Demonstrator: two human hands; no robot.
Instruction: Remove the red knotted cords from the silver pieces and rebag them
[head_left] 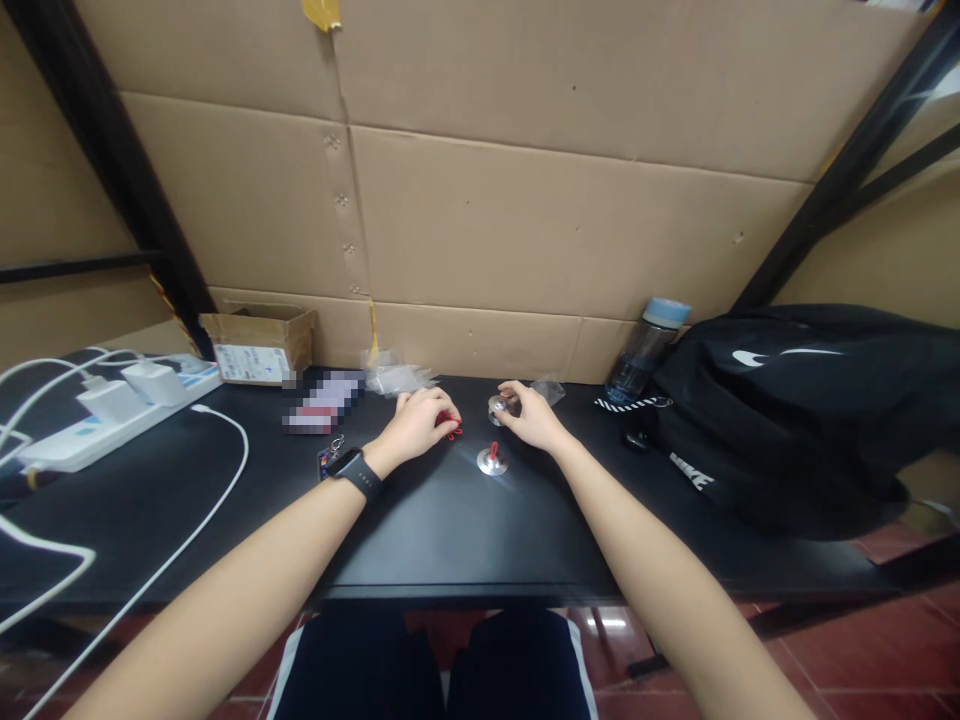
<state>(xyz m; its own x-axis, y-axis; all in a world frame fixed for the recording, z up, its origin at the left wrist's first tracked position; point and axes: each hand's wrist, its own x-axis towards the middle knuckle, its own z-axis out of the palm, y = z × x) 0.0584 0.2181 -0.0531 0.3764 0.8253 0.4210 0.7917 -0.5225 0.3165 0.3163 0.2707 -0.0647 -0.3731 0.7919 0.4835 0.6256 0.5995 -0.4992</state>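
Observation:
A small silvery metal cymbal (493,462) lies on the black table between my hands, a red cord loop standing up from its centre. My left hand (426,420), with a dark watch on the wrist, is closed at the fingertips around a red cord (454,430). Whatever else that hand may hold is hidden. Behind the lying cymbal, my right hand (529,415) pinches another shiny round metal disc (497,409) between thumb and fingers, its edge turned towards the left.
Clear plastic bags (397,375) lie behind my left hand. Left are an open cardboard box (259,345), a white power strip (112,420) with cables, and a keyring (330,455). A water bottle (645,350) and a black bag (795,420) stand right. Cardboard (525,220) walls the back.

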